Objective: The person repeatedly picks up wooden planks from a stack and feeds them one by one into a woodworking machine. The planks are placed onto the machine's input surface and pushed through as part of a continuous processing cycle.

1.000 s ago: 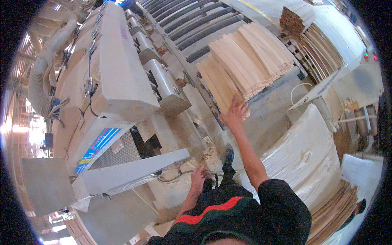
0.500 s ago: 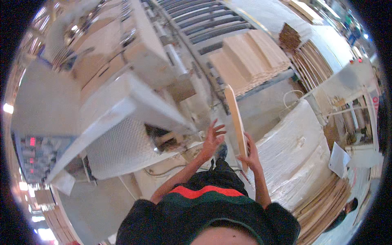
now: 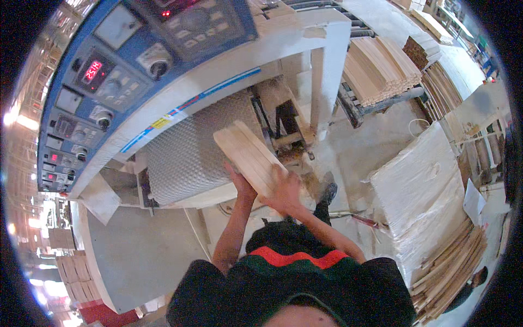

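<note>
I saw a person with both hands at a short bundle of wooden strips (image 3: 245, 152), a few pale, narrow lengths lying side by side, raised in front of the body. The right hand (image 3: 286, 191) was closed over the near end, its fingers wrapped across the upper side. The left hand (image 3: 243, 185) was against the bundle's left side, partly hidden by the wood, so I could not tell how far it had closed. The bundle lay tilted, its far end pointing ahead and to the left, before a textured grey belt (image 3: 190, 147); I could not tell whether wood and belt touched. Over the belt ran the pale machine frame (image 3: 294, 35) with a blue and yellow stripe, and beyond it, to the left, a blue control panel (image 3: 128, 65) with dark knobs and glowing red displays. To the right, past the frame, a stack of pale boards (image 3: 381, 71) sat on a roller conveyor (image 3: 392, 101). Nearer on that side stood a large block wrapped in whitish film (image 3: 419, 185), with a loose pile of long brown strips (image 3: 449, 267) below it and a white sheet (image 3: 474, 201) just beside. A smooth grey panel (image 3: 147, 256) spread out at the person's left, and a dark shoe (image 3: 328, 192) showed on the dusty floor (image 3: 357, 158).
</note>
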The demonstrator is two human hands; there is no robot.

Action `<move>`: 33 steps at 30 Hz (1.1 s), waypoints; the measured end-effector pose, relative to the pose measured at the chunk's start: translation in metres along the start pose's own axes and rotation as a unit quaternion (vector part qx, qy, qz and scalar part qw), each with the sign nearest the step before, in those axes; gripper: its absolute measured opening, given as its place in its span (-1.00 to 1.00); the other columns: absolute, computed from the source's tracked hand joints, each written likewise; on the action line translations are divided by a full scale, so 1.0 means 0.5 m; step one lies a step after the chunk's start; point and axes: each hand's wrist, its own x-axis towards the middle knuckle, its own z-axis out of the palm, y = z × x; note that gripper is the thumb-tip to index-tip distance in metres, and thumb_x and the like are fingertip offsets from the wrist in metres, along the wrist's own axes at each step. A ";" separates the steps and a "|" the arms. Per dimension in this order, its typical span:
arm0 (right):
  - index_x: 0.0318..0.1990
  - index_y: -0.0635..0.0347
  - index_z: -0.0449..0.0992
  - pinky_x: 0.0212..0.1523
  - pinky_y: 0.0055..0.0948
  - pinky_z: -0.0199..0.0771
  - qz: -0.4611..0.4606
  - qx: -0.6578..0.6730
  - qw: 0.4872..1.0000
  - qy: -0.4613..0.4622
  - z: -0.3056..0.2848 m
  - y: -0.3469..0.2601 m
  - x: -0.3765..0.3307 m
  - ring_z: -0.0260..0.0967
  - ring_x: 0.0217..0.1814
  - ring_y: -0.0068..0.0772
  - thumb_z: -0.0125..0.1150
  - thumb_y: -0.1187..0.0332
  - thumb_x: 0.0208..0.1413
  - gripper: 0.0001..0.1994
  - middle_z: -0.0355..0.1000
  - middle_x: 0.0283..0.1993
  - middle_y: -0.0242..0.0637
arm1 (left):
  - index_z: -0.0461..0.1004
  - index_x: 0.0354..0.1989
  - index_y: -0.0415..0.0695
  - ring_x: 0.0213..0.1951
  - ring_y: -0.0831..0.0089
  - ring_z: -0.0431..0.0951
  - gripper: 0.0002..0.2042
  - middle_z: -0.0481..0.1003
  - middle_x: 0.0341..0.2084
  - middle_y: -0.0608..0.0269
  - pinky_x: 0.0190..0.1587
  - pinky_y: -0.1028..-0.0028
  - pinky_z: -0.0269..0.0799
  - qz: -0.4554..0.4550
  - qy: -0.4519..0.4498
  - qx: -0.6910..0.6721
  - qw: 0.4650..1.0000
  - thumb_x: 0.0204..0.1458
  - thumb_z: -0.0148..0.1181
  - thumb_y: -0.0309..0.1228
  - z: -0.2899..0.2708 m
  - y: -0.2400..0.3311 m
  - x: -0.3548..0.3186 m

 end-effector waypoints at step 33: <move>0.26 0.20 0.08 0.19 0.29 -0.14 0.018 -0.063 0.978 0.199 0.256 -0.242 0.310 -0.07 0.27 0.36 0.25 -0.20 -0.24 -0.05 0.00 0.20 0.39 | -0.12 0.27 -0.35 0.22 0.05 0.10 -0.05 0.06 0.22 -0.11 0.27 0.16 -0.03 -0.047 -0.157 -0.332 0.929 -0.05 -0.10 0.27 -0.252 0.016 0.062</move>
